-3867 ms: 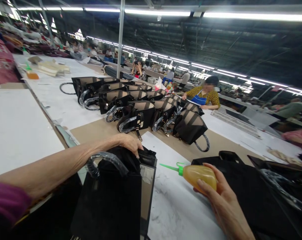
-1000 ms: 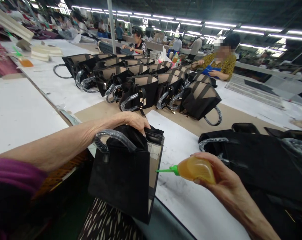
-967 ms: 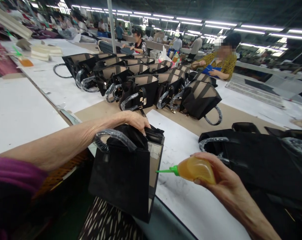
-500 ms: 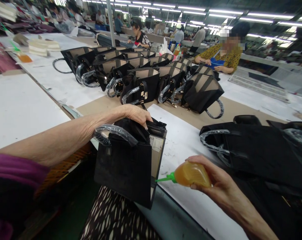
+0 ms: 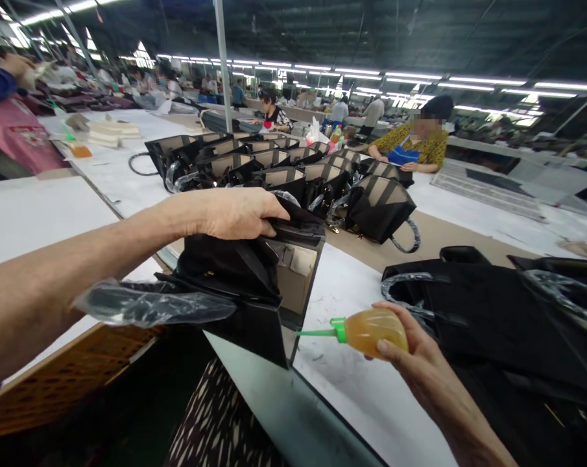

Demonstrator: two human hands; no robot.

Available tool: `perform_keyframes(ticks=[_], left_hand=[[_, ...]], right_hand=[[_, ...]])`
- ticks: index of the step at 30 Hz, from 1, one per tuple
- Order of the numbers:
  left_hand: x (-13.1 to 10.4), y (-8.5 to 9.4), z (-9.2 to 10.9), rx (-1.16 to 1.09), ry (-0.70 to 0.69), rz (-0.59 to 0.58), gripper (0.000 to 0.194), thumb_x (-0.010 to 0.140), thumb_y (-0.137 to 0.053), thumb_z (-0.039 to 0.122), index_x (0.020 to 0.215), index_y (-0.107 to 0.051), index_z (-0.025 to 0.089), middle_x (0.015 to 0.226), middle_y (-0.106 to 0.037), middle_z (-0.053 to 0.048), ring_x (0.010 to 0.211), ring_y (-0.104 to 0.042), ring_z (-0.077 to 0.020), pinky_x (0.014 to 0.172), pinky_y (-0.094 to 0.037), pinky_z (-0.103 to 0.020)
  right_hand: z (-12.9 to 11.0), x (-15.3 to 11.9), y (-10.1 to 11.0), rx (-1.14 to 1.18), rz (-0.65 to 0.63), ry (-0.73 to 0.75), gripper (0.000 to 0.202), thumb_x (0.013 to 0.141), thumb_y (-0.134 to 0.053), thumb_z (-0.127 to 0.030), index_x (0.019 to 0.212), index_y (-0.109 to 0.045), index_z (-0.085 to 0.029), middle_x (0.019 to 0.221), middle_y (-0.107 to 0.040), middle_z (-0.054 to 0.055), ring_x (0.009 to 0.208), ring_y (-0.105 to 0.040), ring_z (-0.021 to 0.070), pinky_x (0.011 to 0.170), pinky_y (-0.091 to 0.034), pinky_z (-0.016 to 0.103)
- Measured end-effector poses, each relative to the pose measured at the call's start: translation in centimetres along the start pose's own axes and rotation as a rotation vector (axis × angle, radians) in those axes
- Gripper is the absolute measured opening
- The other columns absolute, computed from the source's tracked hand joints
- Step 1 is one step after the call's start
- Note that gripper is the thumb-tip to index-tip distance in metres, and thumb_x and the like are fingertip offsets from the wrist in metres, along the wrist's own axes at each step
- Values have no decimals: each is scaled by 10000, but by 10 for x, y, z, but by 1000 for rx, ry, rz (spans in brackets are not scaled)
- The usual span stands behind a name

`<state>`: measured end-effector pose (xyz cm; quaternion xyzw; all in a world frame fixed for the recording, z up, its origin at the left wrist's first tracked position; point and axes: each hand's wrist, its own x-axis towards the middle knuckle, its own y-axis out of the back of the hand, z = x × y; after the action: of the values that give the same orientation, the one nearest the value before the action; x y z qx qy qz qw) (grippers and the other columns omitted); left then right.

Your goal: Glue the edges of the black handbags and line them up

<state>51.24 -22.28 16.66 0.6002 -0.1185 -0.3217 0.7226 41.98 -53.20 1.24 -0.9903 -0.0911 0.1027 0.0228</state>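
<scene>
A black handbag [image 5: 239, 327] is tilted at the table edge, its side open and the beige lining [image 5: 296, 279] showing. My left hand [image 5: 239, 213] grips its top edge, fingers closed on the black material. A plastic-wrapped handle [image 5: 157, 305] sticks out to the left below my forearm. My right hand [image 5: 405, 344] is wrapped round a squeeze bottle [image 5: 375, 331] of amber liquid. The bottle's thin green nozzle [image 5: 317, 333] points left, its tip at the lower corner of the bag's open side.
Rows of black handbags [image 5: 274, 162] stand behind on brown board. More black bags [image 5: 488, 311] lie at the right. A person in yellow [image 5: 429, 143] handles blue material across the table [image 5: 342, 272]. An orange crate [image 5: 69, 376] is at lower left.
The bag has tipped so that its opening and lining show more, and its handle has swung down left. My left hand has moved left with it. The view has tilted upward.
</scene>
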Motion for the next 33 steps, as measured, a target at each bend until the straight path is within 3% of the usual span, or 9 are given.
perform_keyframes(ticks=[2, 5, 9, 13, 21, 25, 30, 33], left_hand=[[-8, -4, 3, 126, 33, 99, 268, 789, -442, 115, 975, -629, 161, 843, -639, -20, 763, -563, -147, 722, -414, -237], [-18, -29, 3, 227, 71, 152, 278, 797, -421, 117, 993, -605, 184, 879, -647, -40, 785, -594, -169, 717, -440, -249], [-33, -69, -2, 223, 104, 213, 453, 776, -401, 76, 1185, -483, 252, 1030, -631, -45, 885, -610, -184, 747, -471, -261], [-43, -90, -5, 190, 171, 252, 543, 734, -452, 75, 1242, -403, 258, 1133, -594, -65, 985, -588, -208, 814, -479, -294], [-68, -104, -1, 223, 254, 308, 615, 715, -442, 71, 1295, -336, 246, 1258, -516, -93, 1145, -496, -242, 955, -419, -356], [-70, -106, 4, 272, 294, 297, 577, 725, -415, 54, 1270, -385, 240, 1204, -549, -95, 1034, -570, -233, 886, -464, -328], [-60, -92, 14, 335, 316, 263, 534, 742, -367, 20, 1237, -449, 203, 1160, -572, -124, 1011, -584, -258, 814, -493, -338], [-58, -78, 23, 314, 330, 234, 560, 756, -337, 2, 1259, -441, 226, 1061, -625, -101, 933, -619, -225, 829, -480, -318]], right_hand=[[2, 8, -5, -4, 4, 28, 526, 717, -697, -372, 1147, -421, -249, 931, -617, 48, 795, -582, 225, 662, -486, 333], [8, 22, -12, -56, 13, 85, 503, 730, -675, -404, 1129, -418, -237, 924, -607, 52, 807, -587, 240, 673, -501, 357], [19, 36, -16, -144, 27, 134, 516, 736, -675, -414, 1139, -405, -238, 941, -584, 39, 832, -580, 241, 700, -499, 358], [26, 43, -17, -241, 36, 158, 541, 736, -692, -386, 1167, -403, -233, 961, -553, 29, 839, -556, 224, 744, -453, 344], [22, 42, -21, -359, -33, 174, 495, 734, -695, -378, 1135, -435, -249, 973, -550, 9, 871, -549, 223, 756, -414, 310], [19, 40, -22, -395, -78, 156, 499, 735, -691, -388, 1142, -435, -256, 1005, -555, 11, 886, -555, 227, 779, -418, 317], [14, 33, -18, -400, -81, 135, 518, 743, -688, -386, 1164, -415, -258, 1004, -563, 18, 880, -561, 224, 773, -427, 310], [11, 32, -16, -309, -76, 132, 519, 749, -682, -384, 1163, -397, -254, 951, -574, 15, 832, -563, 212, 726, -446, 298]])
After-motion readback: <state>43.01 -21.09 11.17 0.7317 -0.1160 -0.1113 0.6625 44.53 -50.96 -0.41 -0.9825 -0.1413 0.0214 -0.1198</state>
